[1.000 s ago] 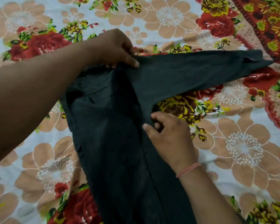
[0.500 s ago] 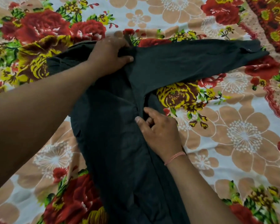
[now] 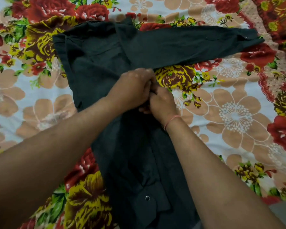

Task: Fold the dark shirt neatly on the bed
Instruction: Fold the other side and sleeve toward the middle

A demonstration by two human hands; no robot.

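Observation:
The dark shirt (image 3: 96, 63) lies on the floral bedsheet (image 3: 238, 116), its body running from the upper left toward the bottom centre. One long sleeve (image 3: 188, 45) stretches out to the right, its cuff with a small button at the far right. My left hand (image 3: 132, 88) and my right hand (image 3: 162, 101) meet at the shirt's right edge, just under the sleeve's armpit. Both hands pinch the fabric there, fingers closed on it. A cuff with a metal snap (image 3: 147, 198) rests on the shirt's lower part.
The bedsheet with large red, yellow and peach flowers surrounds the shirt on all sides. A red patterned border (image 3: 279, 19) runs along the upper right corner. A grey patch (image 3: 284, 212) shows at the bottom right.
My left hand left the collar area and came down to join my right hand at the shirt's side edge. The collar and shoulder now lie uncovered.

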